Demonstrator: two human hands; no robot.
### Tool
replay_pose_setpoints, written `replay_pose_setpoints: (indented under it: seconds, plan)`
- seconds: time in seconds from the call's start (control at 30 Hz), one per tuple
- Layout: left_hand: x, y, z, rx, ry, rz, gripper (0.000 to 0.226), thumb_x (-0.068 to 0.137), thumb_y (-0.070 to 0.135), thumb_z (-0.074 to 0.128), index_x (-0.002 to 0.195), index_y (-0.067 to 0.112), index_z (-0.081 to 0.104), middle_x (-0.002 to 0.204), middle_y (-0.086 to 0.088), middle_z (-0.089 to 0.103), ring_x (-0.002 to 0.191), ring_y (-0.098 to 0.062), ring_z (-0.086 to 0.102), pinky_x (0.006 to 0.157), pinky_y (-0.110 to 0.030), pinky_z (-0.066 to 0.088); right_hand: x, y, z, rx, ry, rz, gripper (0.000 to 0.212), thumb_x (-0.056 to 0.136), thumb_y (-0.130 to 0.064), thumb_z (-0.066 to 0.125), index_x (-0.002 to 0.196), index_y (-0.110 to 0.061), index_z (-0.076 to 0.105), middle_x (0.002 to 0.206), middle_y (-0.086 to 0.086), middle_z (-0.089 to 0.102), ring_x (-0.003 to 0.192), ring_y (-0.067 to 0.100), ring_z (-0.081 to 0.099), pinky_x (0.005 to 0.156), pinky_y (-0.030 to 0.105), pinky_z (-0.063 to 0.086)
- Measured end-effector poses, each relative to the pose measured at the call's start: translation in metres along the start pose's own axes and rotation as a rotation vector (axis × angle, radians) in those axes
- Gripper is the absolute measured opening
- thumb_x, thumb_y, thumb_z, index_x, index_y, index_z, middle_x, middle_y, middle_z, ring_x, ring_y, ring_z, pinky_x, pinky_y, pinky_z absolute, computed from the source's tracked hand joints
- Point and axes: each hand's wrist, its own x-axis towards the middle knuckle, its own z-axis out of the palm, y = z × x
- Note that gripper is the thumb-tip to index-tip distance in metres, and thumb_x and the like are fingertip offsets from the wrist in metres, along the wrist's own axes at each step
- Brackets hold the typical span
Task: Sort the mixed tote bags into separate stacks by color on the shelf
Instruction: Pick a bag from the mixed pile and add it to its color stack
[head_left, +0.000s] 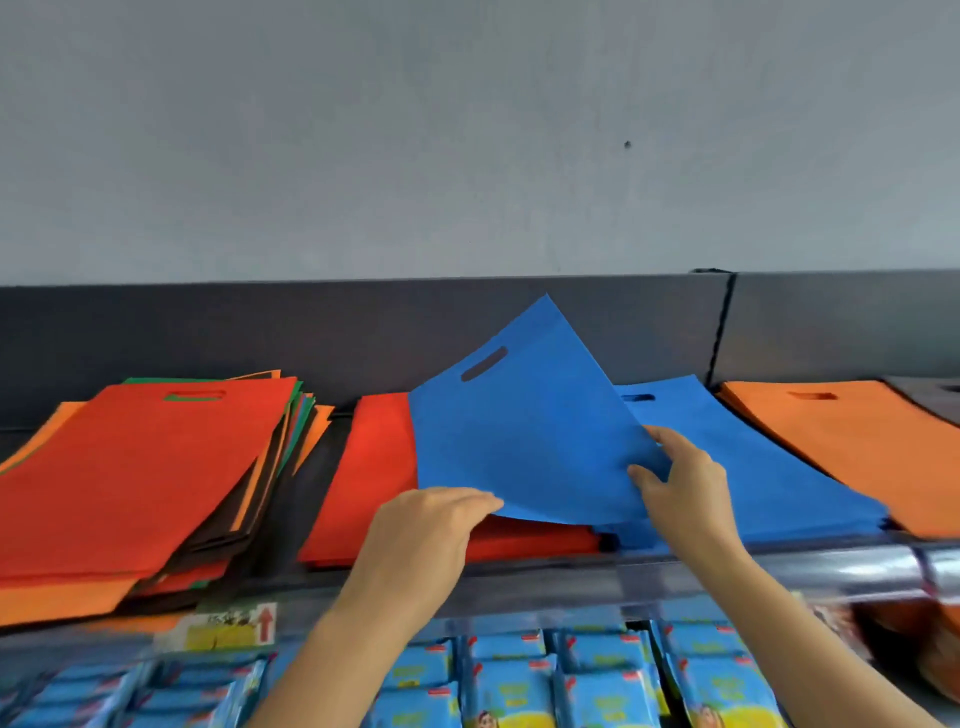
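The flat blue non-woven tote bag (519, 431) with its cut-out handle is held tilted above the shelf (779, 566), over the red stack (374, 467) and just beside the blue stack (753, 467). It looks light, thin and floppy, so it is best held at two edges. The right hand (680, 483) pinches its right edge between thumb and fingers. The left hand (431, 525) lays its fingers on the lower left corner, but its thumb is hidden, so a pinch cannot be confirmed. A mixed pile (130, 478) lies left and an orange stack (857, 441) right.

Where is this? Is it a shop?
Probably a shop. Flat bags lie in piles on a shelf, a yellow label sits on the shelf's front edge, and rows of matching blue packets fill the space below.
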Motion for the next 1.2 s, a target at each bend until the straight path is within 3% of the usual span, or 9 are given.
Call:
replay_pose_setpoints:
  seconds: [0.1,0.2,0.27,0.53,0.67,0.8,0.97,1.1,1.2]
  plan:
    - [0.022,0.033,0.018,-0.067,-0.02,0.051,0.044,0.061,0.008,0.059,0.095,0.031,0.074,0.093,0.017,0.072,0.082,-0.002,0.068,0.061,-0.017,0.052,0.011,0.025,-0.038,-0.057,0.072,0.046,0.046,0.091,-0.006,0.056,0.135,-0.016,0.048,0.098,0.003,0.056,0.075,0.021,0.053,0.072,0.038,0.051]
    - [0.043,0.061,0.038,-0.106,-0.101,0.051,0.052,0.089,0.002,0.042,0.131,0.03,0.054,0.133,0.013,0.055,0.122,-0.006,0.05,0.095,-0.024,0.041,0.021,0.049,-0.067,-0.12,0.125,0.066,0.049,0.091,-0.005,0.056,0.137,-0.011,0.045,0.098,0.005,0.052,0.065,0.014,0.043,0.066,0.032,0.042]
    - [0.052,0.077,0.051,-0.14,-0.156,0.037,0.053,0.093,0.002,0.037,0.138,0.03,0.046,0.14,0.012,0.047,0.129,-0.007,0.042,0.101,-0.024,0.035,0.024,0.066,-0.08,-0.171,0.129,0.07,0.049,0.09,-0.005,0.056,0.137,-0.011,0.045,0.099,0.008,0.056,0.063,0.016,0.047,0.062,0.031,0.04]
    - [0.069,0.107,0.085,-0.162,-0.314,0.104,0.044,0.097,0.005,0.037,0.135,0.022,0.05,0.134,0.006,0.055,0.126,-0.013,0.045,0.1,-0.033,0.041,0.037,0.114,-0.104,-0.32,0.135,0.111,0.05,0.088,-0.007,0.059,0.136,-0.011,0.047,0.121,0.018,0.06,0.101,0.037,0.057,0.075,0.037,0.044]
    - [0.074,0.115,0.089,-0.193,-0.395,0.091,0.032,0.102,0.02,0.036,0.122,0.012,0.059,0.123,-0.004,0.061,0.118,-0.02,0.051,0.093,-0.042,0.045,0.045,0.118,-0.111,-0.546,0.128,0.104,0.056,0.083,-0.011,0.064,0.136,-0.014,0.047,0.13,0.013,0.05,0.116,0.035,0.041,0.093,0.04,0.036]
    - [0.074,0.118,0.088,-0.193,-0.42,0.095,0.034,0.103,0.018,0.035,0.129,0.013,0.055,0.132,-0.002,0.055,0.125,-0.016,0.046,0.101,-0.038,0.04,0.045,0.116,-0.106,-0.634,0.048,0.062,0.043,0.086,-0.005,0.056,0.127,-0.016,0.057,0.134,0.004,0.05,0.118,0.029,0.039,0.092,0.038,0.037]
    - [0.063,0.105,0.072,-0.175,-0.285,0.115,0.035,0.102,0.02,0.037,0.132,0.016,0.053,0.145,0.0,0.042,0.135,-0.014,0.035,0.109,-0.029,0.031,0.043,0.079,-0.072,-0.462,-0.061,-0.077,0.036,0.093,-0.003,0.047,0.126,-0.013,0.057,0.136,0.004,0.052,0.125,0.025,0.043,0.092,0.033,0.039]
    - [0.034,0.061,0.035,-0.086,-0.055,0.094,0.028,0.089,0.023,0.049,0.103,0.021,0.073,0.114,0.003,0.068,0.104,-0.012,0.063,0.085,-0.027,0.053,0.027,0.03,-0.016,-0.358,-0.2,-0.255,0.035,0.094,-0.015,0.053,0.129,-0.016,0.055,0.135,0.002,0.053,0.121,0.022,0.049,0.096,0.03,0.039]
    - [0.003,0.016,-0.005,-0.014,-0.012,-0.053,0.032,0.086,0.031,0.044,0.097,0.027,0.074,0.105,0.011,0.07,0.096,-0.007,0.064,0.08,-0.023,0.053,0.007,-0.01,0.035,-0.283,-0.281,-0.398,0.035,0.091,-0.016,0.058,0.126,-0.015,0.058,0.13,0.003,0.057,0.121,0.022,0.051,0.098,0.028,0.036]
